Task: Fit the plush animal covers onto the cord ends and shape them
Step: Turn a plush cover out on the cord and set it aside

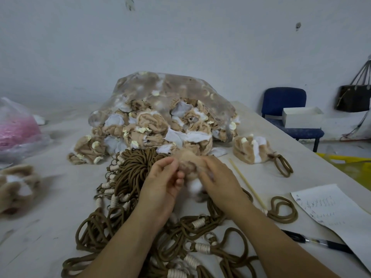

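Cover: tan plush cover [189,164], blurred, held above the tabletop [50,197] between both hands, just over the heap of brown cords [132,171].
Left hand: the left hand [160,183] pinches the cover's left side, fingers [172,163] curled onto the fur.
Right hand: the right hand [217,177] grips the opposite side, thumb and fingers closed over it.
Axis: I read the cover as lying lengthwise away from me, tan end far, white tuft [195,187] near, between the palms.
Cord end: I cannot pick it out; I judge it sits beneath the tuft.
Nearer hand: both touch it; neither leads.
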Demonstrator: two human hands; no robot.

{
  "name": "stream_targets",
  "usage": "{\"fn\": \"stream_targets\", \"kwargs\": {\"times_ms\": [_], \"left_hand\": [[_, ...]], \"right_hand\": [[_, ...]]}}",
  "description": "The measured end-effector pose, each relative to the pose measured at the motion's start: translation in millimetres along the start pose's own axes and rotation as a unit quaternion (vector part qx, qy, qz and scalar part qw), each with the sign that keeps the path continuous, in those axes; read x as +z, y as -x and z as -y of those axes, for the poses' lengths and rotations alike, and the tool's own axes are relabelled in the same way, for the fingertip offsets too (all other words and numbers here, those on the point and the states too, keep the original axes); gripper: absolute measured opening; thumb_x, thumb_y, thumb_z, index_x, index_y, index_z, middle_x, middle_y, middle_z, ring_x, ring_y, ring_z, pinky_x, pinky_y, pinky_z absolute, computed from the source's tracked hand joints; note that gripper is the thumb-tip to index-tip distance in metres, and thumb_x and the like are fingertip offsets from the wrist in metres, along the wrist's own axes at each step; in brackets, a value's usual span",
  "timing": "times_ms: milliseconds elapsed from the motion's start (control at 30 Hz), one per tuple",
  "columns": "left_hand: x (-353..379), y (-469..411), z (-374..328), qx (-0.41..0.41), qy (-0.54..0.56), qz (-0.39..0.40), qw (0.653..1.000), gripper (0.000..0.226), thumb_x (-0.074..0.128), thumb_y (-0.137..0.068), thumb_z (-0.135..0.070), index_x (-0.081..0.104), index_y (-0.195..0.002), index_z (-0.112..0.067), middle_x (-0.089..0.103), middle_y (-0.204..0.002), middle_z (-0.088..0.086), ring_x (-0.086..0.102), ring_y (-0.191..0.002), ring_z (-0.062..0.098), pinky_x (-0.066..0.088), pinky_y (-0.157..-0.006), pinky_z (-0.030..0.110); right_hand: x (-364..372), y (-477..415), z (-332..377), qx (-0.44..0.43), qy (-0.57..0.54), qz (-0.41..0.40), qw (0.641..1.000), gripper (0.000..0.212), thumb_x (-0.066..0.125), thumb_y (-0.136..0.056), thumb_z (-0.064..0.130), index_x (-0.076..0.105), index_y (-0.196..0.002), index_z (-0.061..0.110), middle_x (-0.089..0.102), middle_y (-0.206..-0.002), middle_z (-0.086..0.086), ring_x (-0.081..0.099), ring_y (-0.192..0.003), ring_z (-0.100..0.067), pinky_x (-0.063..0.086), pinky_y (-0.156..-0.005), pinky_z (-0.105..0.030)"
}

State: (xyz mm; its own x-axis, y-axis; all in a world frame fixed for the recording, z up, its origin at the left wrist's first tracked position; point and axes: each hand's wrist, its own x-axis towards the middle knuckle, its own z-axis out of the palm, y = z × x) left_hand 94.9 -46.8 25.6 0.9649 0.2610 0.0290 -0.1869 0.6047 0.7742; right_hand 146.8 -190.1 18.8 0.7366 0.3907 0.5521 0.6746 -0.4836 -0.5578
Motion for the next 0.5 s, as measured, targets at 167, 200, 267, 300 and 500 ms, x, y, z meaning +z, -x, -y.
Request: {"fn": "stream_targets", "kwargs": {"times_ms": [167,200,267,300,500], "left_hand": [[8.2,11.7,12.1,0.34,-0.49,0.017,0.803,0.026,0.071,-0.085,-0.019,0.054,-0.104,-0.026,0.047,-0.11,-0.013,0.054,-0.095,-0.003,0.043,-0.075,0.006],[8.2,11.9,13.2,0.346,-0.513,0.022,0.785,0.025,0.071,-0.085,-0.023,0.055,-0.103,-0.025,0.042,-0.109,-0.015,0.051,-0.096,-0.004,0.041,-0.076,0.005],[5.9,10.4,12.3,0.298,-0.52,0.009,0.8,0.019,0.069,-0.085,-0.03,0.055,-0.097,-0.029,0.043,-0.105,-0.016,0.049,-0.094,-0.008,0.038,-0.073,0.002],[3.4,8.8,11.6,0.262,-0.51,-0.002,0.819,0.016,0.069,-0.086,-0.031,0.055,-0.094,-0.032,0.046,-0.104,-0.016,0.049,-0.092,-0.009,0.038,-0.071,0.001],[-3.0,2.4,11.2,0.038,-0.405,-0.002,0.914,0.009,0.062,-0.091,-0.031,0.07,-0.094,-0.029,0.074,-0.086,-0.006,0.068,-0.081,0.008,0.051,-0.064,0.02]], "right_hand": [[-5.9,1.6,3.4,0.113,-0.182,-0.045,0.976,0.017,0.048,-0.097,0.039,0.057,-0.083,0.037,0.064,-0.076,0.022,0.058,-0.069,0.01,0.04,-0.056,-0.005],[-5.8,1.9,4.8,0.115,-0.199,-0.045,0.972,0.017,0.049,-0.096,0.042,0.059,-0.084,0.038,0.065,-0.079,0.025,0.059,-0.071,0.009,0.041,-0.056,-0.005],[-5.1,2.3,6.5,0.111,-0.216,-0.035,0.969,0.018,0.049,-0.095,0.046,0.063,-0.088,0.037,0.067,-0.083,0.021,0.062,-0.075,0.004,0.044,-0.058,-0.008],[-4.4,2.2,6.3,0.107,-0.216,-0.031,0.97,0.018,0.049,-0.095,0.047,0.063,-0.09,0.037,0.067,-0.084,0.019,0.062,-0.076,0.003,0.044,-0.059,-0.01],[-3.9,2.0,6.1,0.075,-0.22,-0.012,0.972,0.026,0.044,-0.088,0.06,0.062,-0.091,0.041,0.066,-0.083,0.012,0.058,-0.072,0.001,0.043,-0.059,-0.013]]}}
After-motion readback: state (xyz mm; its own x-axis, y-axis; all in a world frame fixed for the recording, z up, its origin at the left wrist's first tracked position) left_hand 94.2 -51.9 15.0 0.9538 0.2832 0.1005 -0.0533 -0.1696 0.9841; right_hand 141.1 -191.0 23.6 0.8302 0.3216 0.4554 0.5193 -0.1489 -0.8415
